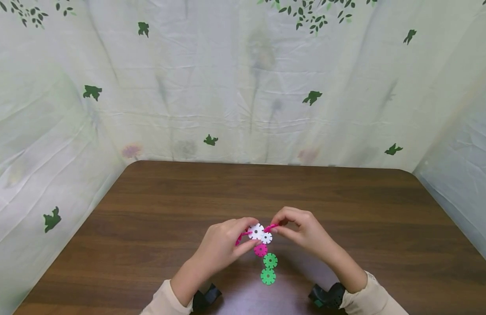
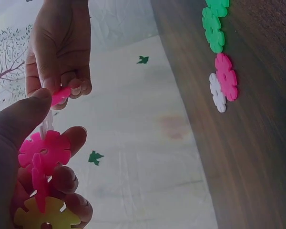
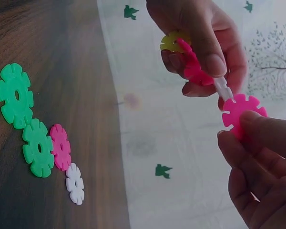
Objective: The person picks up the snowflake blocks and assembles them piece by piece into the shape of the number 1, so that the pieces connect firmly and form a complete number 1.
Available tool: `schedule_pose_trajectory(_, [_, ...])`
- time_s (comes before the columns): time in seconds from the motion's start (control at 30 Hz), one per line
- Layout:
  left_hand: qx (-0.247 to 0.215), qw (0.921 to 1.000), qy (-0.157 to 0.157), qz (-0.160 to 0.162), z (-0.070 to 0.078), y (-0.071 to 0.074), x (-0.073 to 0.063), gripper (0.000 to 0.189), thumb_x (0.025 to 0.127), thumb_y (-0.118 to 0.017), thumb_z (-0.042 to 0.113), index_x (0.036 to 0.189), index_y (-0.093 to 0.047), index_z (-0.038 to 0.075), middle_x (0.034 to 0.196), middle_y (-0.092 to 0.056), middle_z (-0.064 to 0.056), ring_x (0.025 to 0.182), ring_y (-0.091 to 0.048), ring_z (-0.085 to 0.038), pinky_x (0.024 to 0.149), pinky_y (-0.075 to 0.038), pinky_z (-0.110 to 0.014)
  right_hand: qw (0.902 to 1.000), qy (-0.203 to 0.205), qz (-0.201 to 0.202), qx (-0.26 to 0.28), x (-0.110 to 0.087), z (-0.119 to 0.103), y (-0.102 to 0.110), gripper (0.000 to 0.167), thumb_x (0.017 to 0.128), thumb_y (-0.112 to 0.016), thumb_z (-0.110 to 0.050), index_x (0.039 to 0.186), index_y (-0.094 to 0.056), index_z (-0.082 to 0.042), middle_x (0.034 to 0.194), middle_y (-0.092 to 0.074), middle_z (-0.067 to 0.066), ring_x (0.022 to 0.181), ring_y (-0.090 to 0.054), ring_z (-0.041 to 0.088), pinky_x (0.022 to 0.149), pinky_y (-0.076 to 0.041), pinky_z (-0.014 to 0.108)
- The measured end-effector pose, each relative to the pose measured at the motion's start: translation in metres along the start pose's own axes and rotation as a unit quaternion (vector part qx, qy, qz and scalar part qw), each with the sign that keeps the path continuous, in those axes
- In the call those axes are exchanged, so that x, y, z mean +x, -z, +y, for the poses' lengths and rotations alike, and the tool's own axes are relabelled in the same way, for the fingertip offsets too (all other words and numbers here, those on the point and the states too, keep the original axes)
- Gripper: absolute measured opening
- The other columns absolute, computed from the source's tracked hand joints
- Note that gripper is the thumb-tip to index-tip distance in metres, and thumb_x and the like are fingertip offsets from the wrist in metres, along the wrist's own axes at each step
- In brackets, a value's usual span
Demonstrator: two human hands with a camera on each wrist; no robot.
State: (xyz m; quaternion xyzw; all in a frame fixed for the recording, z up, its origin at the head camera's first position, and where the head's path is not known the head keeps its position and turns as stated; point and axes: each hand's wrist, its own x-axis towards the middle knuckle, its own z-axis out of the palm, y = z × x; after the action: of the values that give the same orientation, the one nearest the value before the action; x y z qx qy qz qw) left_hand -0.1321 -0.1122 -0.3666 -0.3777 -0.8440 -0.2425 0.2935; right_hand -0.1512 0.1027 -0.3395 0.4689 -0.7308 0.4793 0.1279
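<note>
My left hand (image 1: 223, 243) grips a short chain of notched plastic snowflake discs above the table. In the left wrist view the chain runs from a yellow disc (image 2: 45, 218) through an edge-on pink disc and a flat pink disc (image 2: 51, 153) to a white disc (image 1: 256, 232). Thumb and fingers of my right hand (image 1: 305, 227) pinch another pink disc (image 3: 239, 109). Its notched rim meets the white disc's edge in the right wrist view. Part of the yellow disc is hidden behind the left hand's fingers.
Loose discs lie in a line on the brown wooden table (image 1: 148, 245): a white one (image 3: 75, 184), a pink one (image 3: 61, 147) and two green ones (image 1: 270, 260). Behind the table hangs a pale curtain (image 1: 227, 87) with leaf prints. Dark wrist devices sit under both forearms.
</note>
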Motion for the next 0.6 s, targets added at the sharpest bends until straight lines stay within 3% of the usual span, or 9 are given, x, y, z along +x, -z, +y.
schedule_pose_trajectory(0.23, [-0.018, 0.9997, -0.015, 0.003, 0.000, 0.001, 0.000, 0.035, 0.072, -0.074, 0.026, 0.099, -0.061, 0.008, 0.086, -0.064, 0.003, 0.071, -0.058, -0.005, 0.058, -0.046, -0.019, 0.9986, -0.047, -0.008, 0.022, 0.001, -0.004, 0.001, 0.018, 0.073, -0.065, 0.013, 0.081, -0.060, -0.002, 0.077, -0.060, 0.006, 0.072, -0.055, 0.014, 0.063, -0.047, 0.027])
schedule_pose_trajectory(0.47, [-0.012, 0.9998, -0.011, 0.009, 0.002, -0.001, 0.000, 0.034, 0.072, -0.074, 0.028, 0.098, -0.061, 0.009, 0.086, -0.065, 0.003, 0.072, -0.059, -0.005, 0.057, -0.046, -0.020, 1.0000, 0.002, 0.004, 0.004, -0.009, 0.019, -0.007, 0.024, 0.069, -0.068, 0.012, 0.083, -0.062, -0.006, 0.079, -0.060, 0.002, 0.073, -0.056, 0.012, 0.064, -0.048, 0.025])
schedule_pose_trajectory(0.6, [0.001, 0.9999, -0.009, 0.009, 0.002, -0.003, -0.001, 0.034, 0.072, -0.074, 0.029, 0.097, -0.061, 0.010, 0.086, -0.065, 0.004, 0.071, -0.059, -0.005, 0.055, -0.046, -0.021, 0.9999, 0.013, 0.009, 0.003, -0.009, 0.019, -0.011, 0.023, 0.069, -0.069, 0.012, 0.083, -0.063, -0.005, 0.077, -0.061, 0.002, 0.072, -0.057, 0.012, 0.064, -0.049, 0.025])
